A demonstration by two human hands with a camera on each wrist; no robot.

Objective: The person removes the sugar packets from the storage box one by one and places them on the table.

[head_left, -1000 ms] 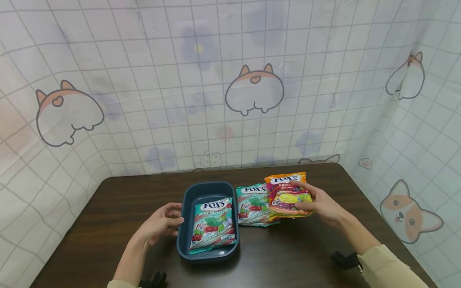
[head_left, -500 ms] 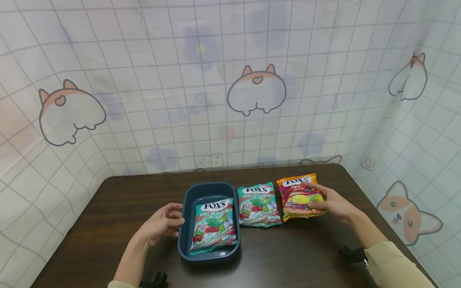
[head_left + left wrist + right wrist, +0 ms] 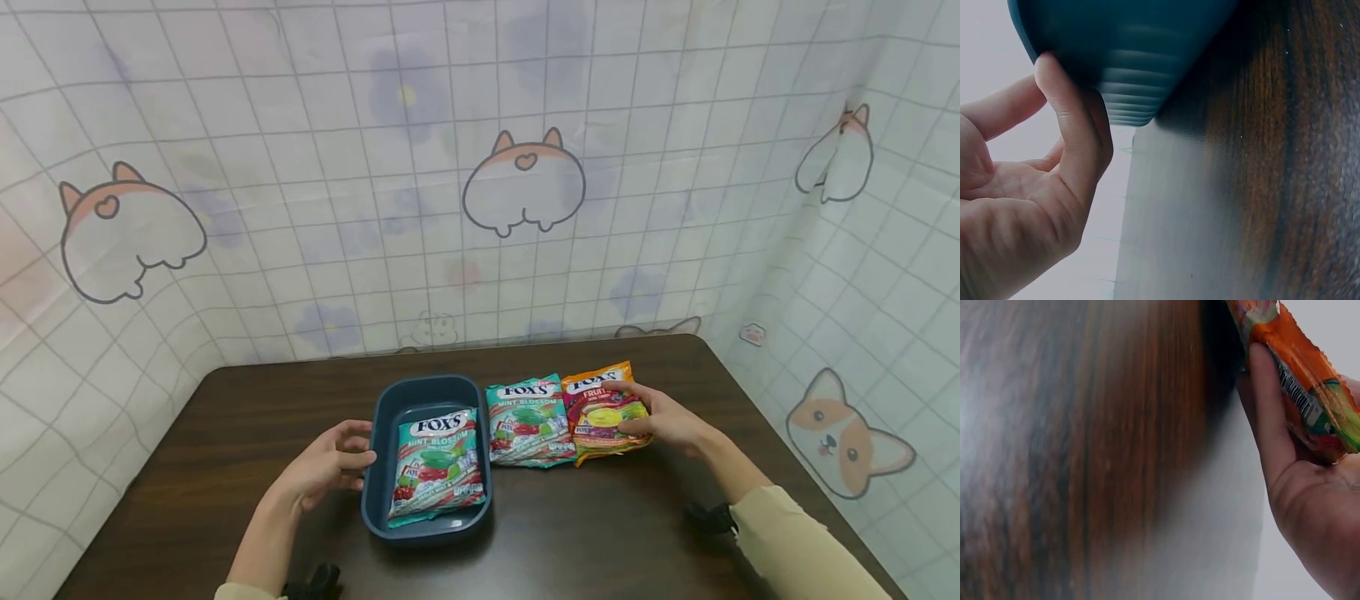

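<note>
A dark blue tray [image 3: 367, 492] sits on the brown table, with a green Fox's mint candy bag [image 3: 437, 467] lying in it. My left hand [image 3: 326, 462] is at the tray's left side, fingertips touching the rim, also seen in the left wrist view where a finger [image 3: 1063, 100] rests against the tray wall [image 3: 1141, 69]. A second mint candy bag [image 3: 528, 421] lies right of the tray. Beside it, an orange and purple fruit candy bag [image 3: 592, 404] is held by my right hand [image 3: 667, 421]; the right wrist view shows fingers along the bag's edge [image 3: 1313, 381].
The dark wooden table [image 3: 247, 433] ends at a white grid-patterned cloth wall [image 3: 330, 250] behind and at the sides. Black wrist straps with cameras sit on both wrists, the right one [image 3: 708, 518] near the table's right side.
My right hand first draws the fruit candy bag right, off the neighbouring mint bag, then sets it back left so it lies edge to edge with it. The left hand and tray stay put.
</note>
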